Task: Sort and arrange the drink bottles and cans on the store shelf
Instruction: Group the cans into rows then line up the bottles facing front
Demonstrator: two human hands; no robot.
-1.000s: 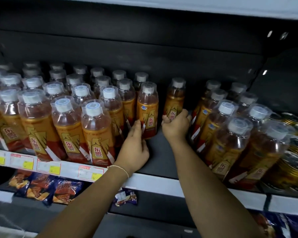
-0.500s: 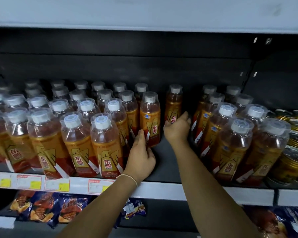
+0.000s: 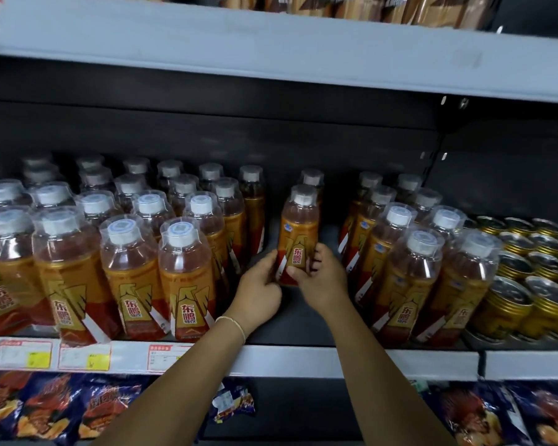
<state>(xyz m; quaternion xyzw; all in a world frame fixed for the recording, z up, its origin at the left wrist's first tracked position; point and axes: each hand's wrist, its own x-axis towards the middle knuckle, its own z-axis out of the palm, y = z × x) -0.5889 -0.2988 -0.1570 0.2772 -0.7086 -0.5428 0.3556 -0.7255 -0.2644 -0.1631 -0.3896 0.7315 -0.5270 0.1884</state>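
I have both grips on one thing. The left grip (image 3: 260,284), a bare hand with a thin pale bracelet (image 3: 232,323) at the wrist, curls its fingers round the lower left side of a clear plastic bottle of amber drink with a gold-and-red label and white cap (image 3: 298,233). The right grip (image 3: 322,281) holds the lower right side, thumb laid across the label front. The bottle stands upright in the open lane near the middle of the dark shelf. I cannot tell whether its base touches the shelf floor, because the hands hide it.

Just behind it at 12 o'clock stands a second bottle of the same kind (image 3: 311,178). At 9 o'clock a dense block of the same bottles (image 3: 187,272) fills the shelf in rows. At 3 o'clock stands a smaller block of them (image 3: 409,278), and further toward 3 are rows of gold cans with silver lids (image 3: 509,300). At 6 o'clock runs the grey shelf lip (image 3: 335,362) with white-and-yellow price tags (image 3: 84,357), and dark blue snack bags (image 3: 45,410) lie below it. High at 12 o'clock is a grey upper shelf (image 3: 271,49).
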